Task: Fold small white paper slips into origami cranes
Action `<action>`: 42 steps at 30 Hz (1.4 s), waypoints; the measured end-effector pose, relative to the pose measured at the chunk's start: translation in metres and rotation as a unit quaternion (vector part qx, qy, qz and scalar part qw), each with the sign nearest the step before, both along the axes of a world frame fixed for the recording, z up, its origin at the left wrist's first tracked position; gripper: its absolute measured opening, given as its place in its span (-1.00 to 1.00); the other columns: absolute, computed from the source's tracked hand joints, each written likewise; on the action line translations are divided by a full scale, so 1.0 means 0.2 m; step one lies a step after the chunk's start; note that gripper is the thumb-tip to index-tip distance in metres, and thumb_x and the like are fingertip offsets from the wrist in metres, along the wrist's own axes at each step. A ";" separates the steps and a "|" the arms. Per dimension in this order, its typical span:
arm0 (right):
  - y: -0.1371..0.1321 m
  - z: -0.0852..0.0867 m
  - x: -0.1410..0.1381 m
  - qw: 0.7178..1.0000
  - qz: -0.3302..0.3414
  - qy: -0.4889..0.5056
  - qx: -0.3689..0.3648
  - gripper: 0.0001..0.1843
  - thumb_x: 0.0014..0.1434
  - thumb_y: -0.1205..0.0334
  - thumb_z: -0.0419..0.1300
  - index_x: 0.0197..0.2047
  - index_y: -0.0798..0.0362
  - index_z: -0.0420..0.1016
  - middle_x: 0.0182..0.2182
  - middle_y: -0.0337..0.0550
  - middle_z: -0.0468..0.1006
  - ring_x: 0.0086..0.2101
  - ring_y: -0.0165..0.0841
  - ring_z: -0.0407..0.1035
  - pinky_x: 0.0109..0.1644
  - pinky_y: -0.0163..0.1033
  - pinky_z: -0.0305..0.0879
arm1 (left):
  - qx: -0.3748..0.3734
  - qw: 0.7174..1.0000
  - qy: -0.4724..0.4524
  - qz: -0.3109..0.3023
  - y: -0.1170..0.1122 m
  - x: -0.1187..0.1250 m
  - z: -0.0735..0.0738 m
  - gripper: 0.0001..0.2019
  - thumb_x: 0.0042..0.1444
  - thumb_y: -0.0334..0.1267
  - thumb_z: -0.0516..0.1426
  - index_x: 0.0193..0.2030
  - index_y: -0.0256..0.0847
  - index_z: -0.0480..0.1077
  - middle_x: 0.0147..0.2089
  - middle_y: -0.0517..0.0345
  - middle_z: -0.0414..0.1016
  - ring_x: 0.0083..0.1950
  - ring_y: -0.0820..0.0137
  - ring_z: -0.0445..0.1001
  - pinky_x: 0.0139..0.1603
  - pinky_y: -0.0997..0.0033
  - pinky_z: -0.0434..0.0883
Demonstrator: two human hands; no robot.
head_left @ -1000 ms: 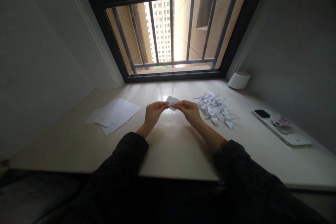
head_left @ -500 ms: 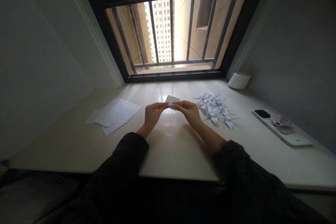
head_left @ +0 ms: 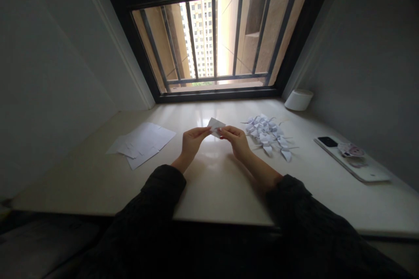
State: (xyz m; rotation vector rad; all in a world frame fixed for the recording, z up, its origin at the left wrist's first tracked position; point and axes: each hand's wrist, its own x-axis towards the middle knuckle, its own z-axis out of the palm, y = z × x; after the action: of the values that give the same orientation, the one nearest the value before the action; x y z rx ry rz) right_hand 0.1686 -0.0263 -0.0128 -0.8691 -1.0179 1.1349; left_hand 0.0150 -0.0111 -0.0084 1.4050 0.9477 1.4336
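A small folded piece of white paper (head_left: 216, 124) is held up over the middle of the white counter, one corner pointing away from me. My left hand (head_left: 193, 138) pinches its left side between thumb and fingers. On the right side, my right hand (head_left: 236, 137) grips it with bent fingers, the fingertips partly covering its lower edge. Just right of my right hand lies a pile of small folded paper cranes (head_left: 263, 130). Several flat white paper sheets (head_left: 149, 139) overlap on the counter to the left of my left hand.
A phone (head_left: 352, 159) with a cartoon grip on its back lies on the right of the counter (head_left: 209, 192). A white cup-like object (head_left: 298, 100) stands in the far right corner. Behind the counter is a barred window (head_left: 222, 39), with walls on both sides.
The fingers of my right hand have shifted slightly on the paper, and more of its face now shows between the hands. Both hands stay in nearly the same place.
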 end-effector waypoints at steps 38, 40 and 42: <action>-0.02 0.01 0.01 0.997 -0.059 -0.056 -0.007 -0.71 -0.26 0.04 0.40 -0.43 0.01 0.63 -0.44 -0.15 0.63 -0.35 -0.26 0.49 -0.18 -0.16 0.37 | -0.111 0.988 -0.106 -0.017 0.01 0.00 0.00 -0.67 -0.25 -0.21 0.35 -0.25 -0.19 0.56 -0.27 0.08 0.59 -0.27 0.41 0.50 -0.08 0.27 0.42; -0.02 0.02 0.01 0.997 -0.056 -0.050 -0.014 -0.73 -0.27 0.06 0.41 -0.45 0.01 0.63 -0.45 -0.16 0.63 -0.36 -0.28 0.48 -0.19 -0.18 0.36 | -0.111 0.988 -0.107 -0.019 0.01 0.00 0.00 -0.68 -0.24 -0.21 0.35 -0.25 -0.19 0.57 -0.26 0.09 0.59 -0.26 0.41 0.50 -0.08 0.28 0.42; -0.02 0.02 0.01 0.997 -0.053 -0.048 -0.022 -0.75 -0.27 0.07 0.41 -0.46 0.01 0.63 -0.47 -0.17 0.62 -0.37 -0.30 0.47 -0.21 -0.19 0.35 | -0.109 0.988 -0.106 -0.020 0.01 0.00 0.01 -0.69 -0.23 -0.20 0.35 -0.26 -0.18 0.57 -0.26 0.09 0.59 -0.26 0.42 0.50 -0.07 0.29 0.42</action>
State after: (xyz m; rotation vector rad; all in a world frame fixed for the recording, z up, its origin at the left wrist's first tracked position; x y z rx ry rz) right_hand 0.1713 -0.0295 -0.0093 -1.0096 -1.0167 1.0363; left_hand 0.0155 -0.0096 -0.0072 1.0819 0.9029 1.3729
